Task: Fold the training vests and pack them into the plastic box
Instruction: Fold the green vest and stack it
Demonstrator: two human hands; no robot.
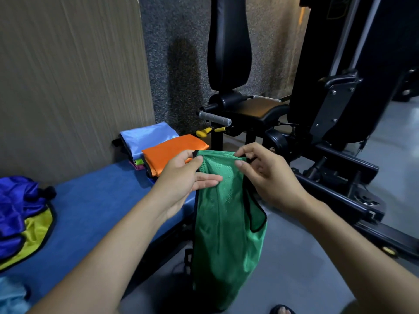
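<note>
A green mesh vest (226,227) with black trim hangs in the air in front of me, past the bench's right edge. My left hand (186,177) pinches its top left corner between thumb and fingers. My right hand (267,175) pinches the top right corner. On the blue bench (95,207) lie a folded orange vest (172,152) and, behind it, a folded light blue vest (147,137) on top of other folded ones. Unfolded dark blue (18,207) and yellow (34,236) vests lie in a heap at the left. No plastic box is in view.
A wood-panel wall (68,75) stands behind the bench. A black gym machine (306,109) with seat, back pad and frame fills the right side. Grey floor (306,268) lies below the vest. A foot in a sandal (282,310) shows at the bottom edge.
</note>
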